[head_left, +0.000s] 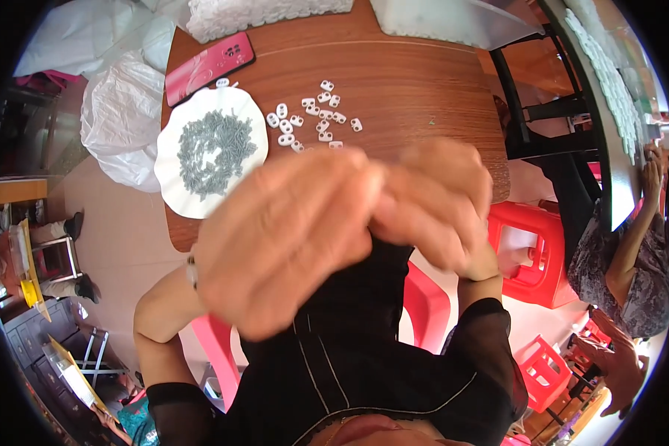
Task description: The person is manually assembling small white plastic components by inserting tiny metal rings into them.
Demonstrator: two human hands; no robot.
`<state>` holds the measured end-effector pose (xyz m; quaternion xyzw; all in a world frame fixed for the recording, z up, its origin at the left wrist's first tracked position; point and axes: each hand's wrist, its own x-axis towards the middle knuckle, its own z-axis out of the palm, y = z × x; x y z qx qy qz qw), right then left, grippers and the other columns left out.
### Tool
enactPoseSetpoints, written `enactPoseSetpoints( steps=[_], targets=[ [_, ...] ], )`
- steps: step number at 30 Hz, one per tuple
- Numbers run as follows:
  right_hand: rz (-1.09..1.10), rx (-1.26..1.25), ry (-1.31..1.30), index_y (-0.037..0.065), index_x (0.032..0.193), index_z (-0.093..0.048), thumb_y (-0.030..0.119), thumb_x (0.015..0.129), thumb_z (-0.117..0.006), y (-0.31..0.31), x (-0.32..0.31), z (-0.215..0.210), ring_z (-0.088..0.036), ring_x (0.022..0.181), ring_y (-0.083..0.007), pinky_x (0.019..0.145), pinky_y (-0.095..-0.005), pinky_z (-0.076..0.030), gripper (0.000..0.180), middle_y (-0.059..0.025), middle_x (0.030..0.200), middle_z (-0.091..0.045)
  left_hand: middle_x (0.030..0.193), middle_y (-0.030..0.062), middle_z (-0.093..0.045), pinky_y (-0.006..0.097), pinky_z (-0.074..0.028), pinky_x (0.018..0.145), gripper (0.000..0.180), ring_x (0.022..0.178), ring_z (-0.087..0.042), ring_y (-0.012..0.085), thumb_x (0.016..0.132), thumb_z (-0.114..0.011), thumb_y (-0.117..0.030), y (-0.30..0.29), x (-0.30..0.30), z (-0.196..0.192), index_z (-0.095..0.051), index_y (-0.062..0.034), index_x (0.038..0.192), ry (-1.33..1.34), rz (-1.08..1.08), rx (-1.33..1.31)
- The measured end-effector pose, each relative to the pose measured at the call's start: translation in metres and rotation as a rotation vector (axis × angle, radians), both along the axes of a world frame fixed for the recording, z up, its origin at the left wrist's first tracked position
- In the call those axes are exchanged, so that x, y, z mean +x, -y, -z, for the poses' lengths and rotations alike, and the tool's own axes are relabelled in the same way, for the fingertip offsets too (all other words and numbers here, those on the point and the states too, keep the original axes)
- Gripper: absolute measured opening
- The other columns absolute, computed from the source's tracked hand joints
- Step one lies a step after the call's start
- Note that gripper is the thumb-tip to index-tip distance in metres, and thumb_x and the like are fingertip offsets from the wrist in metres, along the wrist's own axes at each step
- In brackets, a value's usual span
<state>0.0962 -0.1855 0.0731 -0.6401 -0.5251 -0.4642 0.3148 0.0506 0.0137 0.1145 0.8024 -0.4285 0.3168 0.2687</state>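
My left hand (pixel 286 230) and my right hand (pixel 446 204) are raised close to the camera, over the table's near edge. Their fingertips meet, with the fingers of both curled and pressed together. Anything pinched between them is hidden by the fingers, and both are slightly blurred. Beyond my left hand, a white plate with a wavy rim (pixel 172 195) holds a heap of small grey pins (pixel 217 149). Past the hands, several small white two-holed plastic pieces (pixel 325 115) lie scattered on the brown wooden table (pixel 401 85).
A pink phone (pixel 209 68) lies at the table's far left, beside a white plastic bag (pixel 123 111). White pieces fill a bag (pixel 267 15) at the back, near a translucent bin (pixel 453 22). A red stool (pixel 531 253) stands right; another person's arm (pixel 635 230) shows beyond.
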Motion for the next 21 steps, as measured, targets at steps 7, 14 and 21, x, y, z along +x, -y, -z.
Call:
enactPoseSetpoints(
  steps=[7,14,21],
  targets=[
    [0.001,0.152,-0.071,-0.003,0.093,-0.065,-0.006,0.064,-0.072,-0.022,0.040,0.025,-0.057,0.065,-0.0220,0.054,-0.0292,-0.047,0.030,-0.0088,0.082,-0.064,0.090,0.0148,-0.070,0.029,-0.054,0.066,0.039,0.074,-0.067,0.0234,0.070,-0.074,0.003,0.005,0.029,0.034,-0.068,0.0028,0.108,-0.164,-0.170,-0.232],
    [-0.022,0.130,-0.188,-0.002,0.093,-0.065,-0.006,0.064,-0.073,-0.022,0.034,0.033,-0.056,0.065,-0.0227,0.055,-0.0303,-0.047,0.030,-0.0080,0.077,-0.061,0.090,0.0134,-0.071,0.025,-0.052,0.070,0.035,0.075,-0.067,0.0142,0.071,-0.074,0.002,0.008,0.021,0.048,-0.070,0.0003,0.106,-0.515,-0.242,-0.463],
    [-0.026,0.077,-0.295,-0.002,0.092,-0.066,-0.008,0.063,-0.072,-0.022,0.023,0.033,-0.059,0.067,-0.0243,0.058,-0.0319,-0.049,0.030,-0.0103,0.082,-0.066,0.087,0.0154,-0.070,0.027,-0.054,0.068,0.032,0.074,-0.068,0.0182,0.070,-0.073,0.004,0.005,0.014,0.049,-0.070,0.0035,0.102,-0.522,-0.290,-0.388]
  ],
)
